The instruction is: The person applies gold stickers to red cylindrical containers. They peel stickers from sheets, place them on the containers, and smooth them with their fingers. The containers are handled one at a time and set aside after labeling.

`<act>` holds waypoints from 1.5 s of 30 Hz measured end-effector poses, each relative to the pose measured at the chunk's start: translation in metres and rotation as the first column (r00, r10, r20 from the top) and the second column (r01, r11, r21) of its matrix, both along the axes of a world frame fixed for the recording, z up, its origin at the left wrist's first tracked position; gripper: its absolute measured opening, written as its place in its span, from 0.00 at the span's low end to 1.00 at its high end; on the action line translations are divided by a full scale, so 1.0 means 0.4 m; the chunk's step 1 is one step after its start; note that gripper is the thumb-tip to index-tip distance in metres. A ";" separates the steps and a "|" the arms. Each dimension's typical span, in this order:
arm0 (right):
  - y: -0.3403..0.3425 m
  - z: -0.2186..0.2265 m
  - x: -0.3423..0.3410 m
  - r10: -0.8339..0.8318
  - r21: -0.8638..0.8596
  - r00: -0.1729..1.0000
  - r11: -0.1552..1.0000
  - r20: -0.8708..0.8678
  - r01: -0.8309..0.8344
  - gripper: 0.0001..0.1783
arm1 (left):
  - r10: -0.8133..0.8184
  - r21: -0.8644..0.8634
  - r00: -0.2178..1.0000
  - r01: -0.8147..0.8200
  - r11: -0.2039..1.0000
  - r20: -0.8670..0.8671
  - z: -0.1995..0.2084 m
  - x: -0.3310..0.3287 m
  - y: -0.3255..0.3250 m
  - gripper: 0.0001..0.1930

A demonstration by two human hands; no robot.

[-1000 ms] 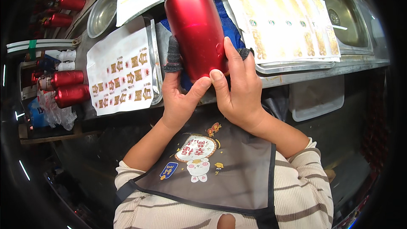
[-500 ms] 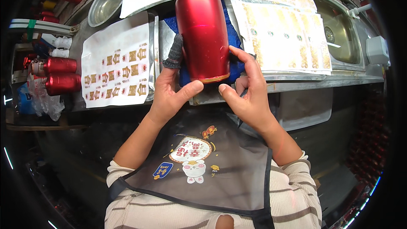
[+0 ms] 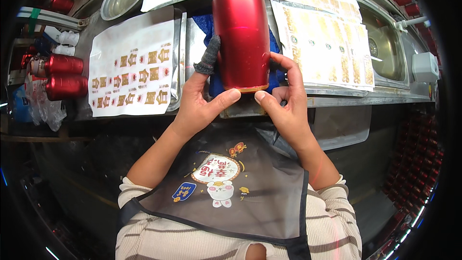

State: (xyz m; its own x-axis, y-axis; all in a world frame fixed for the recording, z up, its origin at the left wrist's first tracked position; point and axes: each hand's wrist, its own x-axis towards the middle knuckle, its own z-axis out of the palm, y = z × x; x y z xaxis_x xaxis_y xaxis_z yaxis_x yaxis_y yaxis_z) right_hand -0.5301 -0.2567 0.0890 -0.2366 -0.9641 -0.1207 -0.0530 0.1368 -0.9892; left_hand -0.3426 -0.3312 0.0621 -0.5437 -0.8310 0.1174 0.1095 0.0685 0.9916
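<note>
Red bottle (image 3: 243, 38) lay over blue cloth (image 3: 204, 25) on bench (image 3: 394, 97), neck pointing away. Left hand (image 3: 196, 108) and right hand (image 3: 290, 103) held its lower sides, thumbs near base; steady work likely called for even, light pressure from both sides.

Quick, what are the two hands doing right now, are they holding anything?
Left hand: holding the shiny red bottle at its left side, thumb by the base.
Right hand: holding the same bottle at its right side.
</note>
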 end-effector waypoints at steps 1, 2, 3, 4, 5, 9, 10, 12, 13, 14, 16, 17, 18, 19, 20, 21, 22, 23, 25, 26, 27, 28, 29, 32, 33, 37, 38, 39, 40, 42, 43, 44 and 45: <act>-0.001 -0.002 0.002 -0.004 -0.002 1.000 1.000 0.011 0.004 0.35 | 0.002 0.005 1.000 -0.002 1.000 0.002 0.000 0.002 0.000 0.44; -0.002 -0.005 0.004 -0.008 -0.005 1.000 1.000 0.021 0.008 0.35 | 0.005 -0.001 1.000 -0.005 1.000 0.009 -0.001 0.003 0.000 0.44; -0.002 -0.008 0.000 -0.009 -0.014 0.999 1.000 0.032 0.009 0.35 | 0.011 -0.014 1.000 -0.011 1.000 0.016 -0.002 -0.002 0.001 0.44; -0.004 -0.006 -0.003 -0.002 -0.013 1.000 1.000 0.027 0.003 0.35 | 0.018 -0.027 1.000 -0.017 0.999 0.023 -0.003 -0.005 0.001 0.44; -0.006 -0.001 -0.006 0.004 -0.012 1.000 1.000 0.022 -0.004 0.35 | 0.021 -0.043 0.999 -0.019 0.999 0.026 -0.007 -0.007 -0.001 0.44; -0.003 0.001 0.010 -0.004 -0.008 0.998 1.000 -0.068 0.004 0.36 | -0.008 -0.022 1.000 0.008 1.000 -0.009 -0.017 0.009 -0.005 0.45; -0.002 0.000 0.009 -0.003 -0.012 0.997 1.000 -0.072 0.002 0.36 | -0.014 -0.016 1.000 0.014 1.000 -0.027 -0.018 0.009 -0.004 0.45; 0.002 0.003 0.008 0.004 -0.006 1.000 1.000 -0.007 -0.004 0.35 | -0.012 -0.049 1.000 0.011 0.999 -0.008 -0.014 0.010 -0.002 0.45; 0.002 0.001 0.002 0.017 0.004 0.999 1.000 0.034 -0.017 0.35 | -0.008 -0.066 1.000 0.009 0.998 0.003 -0.013 0.012 0.000 0.45; 0.003 -0.002 -0.006 0.029 0.012 0.997 0.999 0.075 -0.030 0.35 | -0.002 -0.079 1.000 0.003 0.997 0.015 -0.014 0.015 0.001 0.45; 0.001 -0.001 -0.003 -0.004 -0.004 0.998 1.000 0.067 0.004 0.34 | -0.007 -0.100 0.999 0.011 0.995 0.034 -0.018 0.016 -0.003 0.44; -0.002 -0.002 -0.001 -0.015 -0.006 0.998 1.000 0.057 0.015 0.34 | -0.002 -0.068 1.000 0.002 0.998 0.008 -0.019 0.013 -0.004 0.43; -0.006 -0.002 0.002 -0.024 -0.010 0.999 1.000 0.047 0.024 0.33 | 0.007 -0.038 1.000 -0.008 0.999 -0.019 -0.020 0.010 -0.005 0.42; -0.008 -0.002 0.003 -0.032 -0.014 0.999 0.999 0.036 0.033 0.32 | 0.017 -0.007 0.999 -0.017 1.000 -0.045 -0.021 0.007 -0.005 0.42; -0.007 0.000 0.004 -0.035 -0.011 0.999 0.999 0.038 0.035 0.32 | 0.020 -0.019 0.999 -0.021 1.000 -0.042 -0.022 0.005 -0.003 0.41; -0.008 0.002 0.004 -0.035 -0.006 0.998 0.999 0.043 0.036 0.31 | 0.025 -0.030 0.999 -0.026 0.999 -0.037 -0.023 0.004 -0.002 0.40; -0.009 0.005 0.003 -0.036 -0.002 0.998 0.999 0.047 0.036 0.31 | 0.031 -0.041 0.999 -0.032 0.999 -0.031 -0.024 0.002 -0.001 0.40; -0.011 0.007 0.003 -0.038 0.005 0.998 0.999 0.042 0.037 0.31 | 0.043 -0.056 0.999 -0.045 0.997 -0.031 -0.025 -0.001 -0.001 0.40; -0.014 0.008 -0.005 -0.039 0.013 0.999 0.999 0.035 0.038 0.31 | 0.069 -0.095 0.997 -0.072 0.993 -0.028 -0.026 -0.012 0.001 0.39; -0.013 0.011 -0.010 -0.032 0.026 0.998 0.999 0.047 0.031 0.31 | 0.050 -0.073 0.999 -0.051 0.996 -0.011 -0.025 -0.013 0.003 0.39; -0.013 0.016 -0.012 -0.026 0.041 0.998 0.999 0.060 0.024 0.30 | 0.029 -0.049 1.000 -0.029 0.998 0.005 -0.022 -0.009 0.003 0.39; -0.013 0.019 -0.014 -0.021 0.056 0.997 0.998 0.072 0.017 0.30 | 0.008 -0.025 1.000 -0.007 1.000 0.020 -0.019 -0.007 0.004 0.39; -0.012 0.020 -0.014 -0.022 0.056 0.997 0.998 0.071 0.018 0.30 | 0.010 -0.028 1.000 -0.009 1.000 0.026 -0.017 -0.007 0.005 0.39; -0.011 0.022 -0.016 -0.022 0.045 0.998 0.999 0.062 0.019 0.30 | 0.007 -0.043 0.999 -0.006 0.999 0.033 -0.016 -0.010 0.006 0.39; -0.012 0.022 -0.018 -0.022 0.050 0.998 0.999 0.059 0.019 0.31 | 0.001 -0.036 0.999 0.000 0.999 0.032 -0.018 -0.009 0.004 0.39; -0.010 0.020 -0.014 -0.053 0.067 0.997 0.997 0.062 0.049 0.34 | -0.005 -0.067 1.000 0.007 0.998 0.031 -0.018 -0.010 0.000 0.39; -0.006 0.021 -0.006 -0.072 0.013 0.997 0.997 0.033 0.071 0.33 | 0.014 -0.070 1.000 -0.013 0.997 0.015 -0.021 -0.011 0.002 0.40; 0.001 0.022 0.005 -0.091 -0.044 0.996 0.995 0.006 0.091 0.33 | 0.034 -0.075 0.999 -0.033 0.997 0.000 -0.029 -0.013 0.004 0.41; 0.007 0.022 0.011 -0.112 -0.102 0.993 0.989 -0.019 0.110 0.32 | 0.052 -0.079 0.999 -0.053 0.995 -0.015 -0.033 -0.014 0.005 0.43; 0.025 -0.001 0.006 -0.103 -0.221 0.922 0.975 -0.373 0.019 0.29 | 0.060 -0.142 0.990 -0.041 0.989 0.129 -0.025 -0.006 0.008 0.44; 0.029 -0.006 0.006 -0.112 -0.264 0.839 0.964 -0.533 -0.039 0.27 | 0.065 -0.171 0.978 -0.031 0.985 0.200 -0.023 -0.002 0.009 0.44; 0.031 -0.003 0.011 -0.136 -0.290 0.808 0.956 -0.574 -0.045 0.19 | 0.113 -0.241 0.969 -0.058 0.969 0.220 -0.028 -0.007 0.009 0.44; 0.031 -0.006 0.015 -0.162 -0.312 0.810 0.950 -0.564 -0.027 0.17 | 0.161 -0.310 0.958 -0.083 0.947 0.236 -0.037 -0.017 0.008 0.44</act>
